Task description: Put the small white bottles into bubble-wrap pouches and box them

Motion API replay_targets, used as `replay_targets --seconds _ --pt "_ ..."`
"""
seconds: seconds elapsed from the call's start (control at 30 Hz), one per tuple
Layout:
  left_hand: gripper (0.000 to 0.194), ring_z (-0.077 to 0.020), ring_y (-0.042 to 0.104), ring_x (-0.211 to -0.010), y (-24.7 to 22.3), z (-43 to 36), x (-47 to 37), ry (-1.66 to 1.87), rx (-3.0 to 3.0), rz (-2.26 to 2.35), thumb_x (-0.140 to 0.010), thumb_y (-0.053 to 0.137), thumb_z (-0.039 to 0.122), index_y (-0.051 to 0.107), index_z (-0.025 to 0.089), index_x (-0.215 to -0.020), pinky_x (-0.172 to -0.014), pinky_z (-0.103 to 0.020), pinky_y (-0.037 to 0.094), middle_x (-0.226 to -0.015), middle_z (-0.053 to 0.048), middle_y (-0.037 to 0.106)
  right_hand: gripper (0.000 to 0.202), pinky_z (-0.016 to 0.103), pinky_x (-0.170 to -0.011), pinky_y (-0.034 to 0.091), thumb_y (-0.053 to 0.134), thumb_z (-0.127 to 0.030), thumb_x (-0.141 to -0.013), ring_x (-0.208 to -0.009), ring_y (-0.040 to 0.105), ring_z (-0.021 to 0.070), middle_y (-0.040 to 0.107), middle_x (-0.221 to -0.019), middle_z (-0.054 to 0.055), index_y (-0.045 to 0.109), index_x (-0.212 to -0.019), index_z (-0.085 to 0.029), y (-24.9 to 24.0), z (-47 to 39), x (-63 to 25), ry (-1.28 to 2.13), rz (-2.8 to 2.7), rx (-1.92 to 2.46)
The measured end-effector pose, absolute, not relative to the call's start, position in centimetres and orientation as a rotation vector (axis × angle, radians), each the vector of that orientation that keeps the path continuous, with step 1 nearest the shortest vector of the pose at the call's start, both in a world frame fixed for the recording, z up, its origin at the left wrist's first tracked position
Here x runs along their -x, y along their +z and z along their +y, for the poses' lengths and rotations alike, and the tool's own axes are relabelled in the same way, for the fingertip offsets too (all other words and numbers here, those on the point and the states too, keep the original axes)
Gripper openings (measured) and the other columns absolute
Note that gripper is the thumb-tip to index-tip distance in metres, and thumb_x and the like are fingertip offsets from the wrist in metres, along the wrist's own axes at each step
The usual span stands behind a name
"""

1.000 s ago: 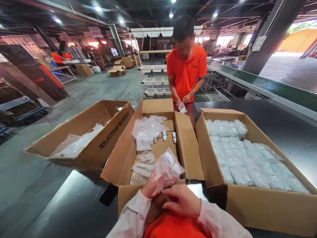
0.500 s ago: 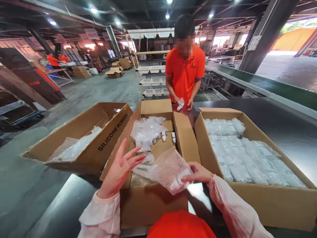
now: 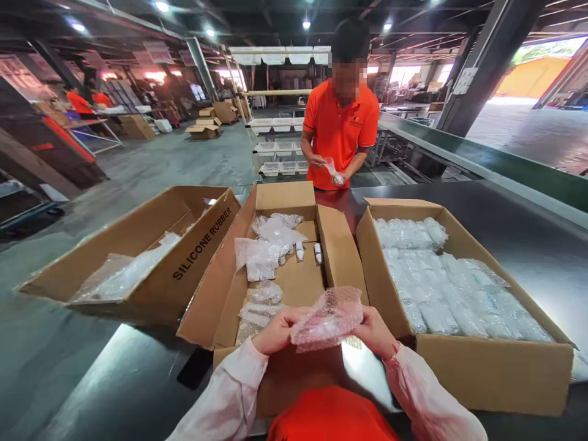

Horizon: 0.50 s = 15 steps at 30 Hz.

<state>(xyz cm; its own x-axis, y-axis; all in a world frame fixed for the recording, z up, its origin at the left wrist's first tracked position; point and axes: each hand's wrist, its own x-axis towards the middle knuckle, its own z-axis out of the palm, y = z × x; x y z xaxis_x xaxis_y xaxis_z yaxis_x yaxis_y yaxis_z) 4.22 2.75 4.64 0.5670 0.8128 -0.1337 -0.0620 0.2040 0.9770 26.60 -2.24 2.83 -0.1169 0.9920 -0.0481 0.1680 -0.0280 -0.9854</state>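
Observation:
Both my hands hold a bubble wrap bag point(image 3: 328, 318) with something white inside it, above the near flap of the middle cardboard box point(image 3: 294, 278). My left hand point(image 3: 275, 331) grips its left end and my right hand point(image 3: 376, 331) grips its right end. Inside the middle box lie loose bubble wrap bags point(image 3: 266, 245) and small white bottles point(image 3: 299, 250). The right box point(image 3: 487, 367) is filled with several wrapped items point(image 3: 441, 282).
A tilted box marked SILICONE RUBBER point(image 3: 138, 257) lies at the left with plastic in it. A person in an orange shirt point(image 3: 340, 128) stands across the black table point(image 3: 528, 239), holding a small bag. Shelves with trays and a conveyor stand behind.
My left hand, open in the air half a second ago, has come back onto the bubble wrap bag. The bag is now held level between both hands. The person opposite has raised their bag.

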Motion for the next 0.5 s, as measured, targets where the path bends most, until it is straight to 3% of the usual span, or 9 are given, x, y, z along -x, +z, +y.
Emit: replay_targets --seconds 0.1,0.2,0.23,0.3,0.37,0.4,0.5 --pt "0.012 -0.0257 0.061 -0.089 4.1 2.7 -4.0 0.662 -1.433 0.691 -0.054 0.079 0.014 0.075 0.015 -0.066 -0.089 -0.033 0.044 -0.076 -0.008 0.069 0.042 0.032 -0.059 0.054 0.058 -0.055 -0.076 -0.058 0.058 0.0156 0.062 -0.068 0.003 0.066 -0.082 -0.014 2.5 -2.4 -26.4 1.403 -1.271 1.377" --pt "0.024 -0.0229 0.061 -0.083 2.1 2.4 -4.2 0.778 -1.244 0.824 -0.054 0.08 0.021 0.076 0.014 -0.076 -0.078 -0.033 0.05 -0.092 -0.01 0.068 0.057 0.041 -0.084 0.053 0.067 -0.055 -0.07 -0.092 0.063 0.0235 0.064 -0.105 0.011 0.062 -0.111 -0.016 2.8 -2.8 -26.5 1.372 -1.547 1.2" --pt "0.027 -0.0222 0.061 -0.08 1.4 2.3 -4.2 0.798 -1.146 0.839 -0.056 0.08 0.026 0.075 0.014 -0.08 -0.069 -0.032 0.052 -0.1 -0.012 0.067 0.061 0.043 -0.095 0.047 0.073 -0.051 -0.066 -0.106 0.059 0.0257 0.059 -0.118 0.012 0.06 -0.116 -0.018 2.9 -3.0 -26.6 1.262 -1.677 1.13" --pt "0.032 -0.0204 0.061 -0.071 0.5 2.1 -4.2 0.787 -1.025 0.802 -0.06 0.077 0.035 0.075 0.015 -0.085 -0.05 -0.029 0.051 -0.117 -0.014 0.06 0.052 0.043 -0.101 0.042 0.075 -0.04 -0.067 -0.114 0.054 0.0259 0.056 -0.125 0.013 0.062 -0.114 -0.02 2.9 -3.2 -26.6 1.02 -1.827 1.061" --pt "0.035 -0.0219 0.062 -0.073 0.3 1.8 -4.0 0.739 -1.037 0.727 -0.064 0.074 0.04 0.075 0.017 -0.09 -0.042 -0.027 0.049 -0.127 -0.015 0.053 0.028 0.039 -0.092 0.049 0.067 -0.034 -0.077 -0.105 0.059 0.0229 0.061 -0.114 0.012 0.067 -0.101 -0.019 2.7 -3.4 -26.6 0.913 -1.795 1.097" --pt "0.035 -0.0243 0.062 -0.079 0.4 1.7 -3.9 0.727 -1.092 0.694 -0.063 0.076 0.038 0.075 0.019 -0.092 -0.046 -0.028 0.051 -0.128 -0.015 0.053 0.023 0.036 -0.082 0.053 0.062 -0.033 -0.081 -0.096 0.062 0.0212 0.063 -0.107 0.011 0.067 -0.097 -0.018 2.5 -3.4 -26.6 0.935 -1.729 1.148" --pt "0.029 -0.0283 0.059 -0.1 1.1 1.3 -3.9 0.757 -1.368 0.67 -0.059 0.08 0.025 0.077 0.023 -0.088 -0.079 -0.035 0.054 -0.114 -0.012 0.063 0.034 0.03 -0.054 0.052 0.047 -0.042 -0.088 -0.069 0.063 0.0181 0.066 -0.089 0.009 0.066 -0.097 -0.015 2.0 -3.4 -26.6 1.106 -1.546 1.375"
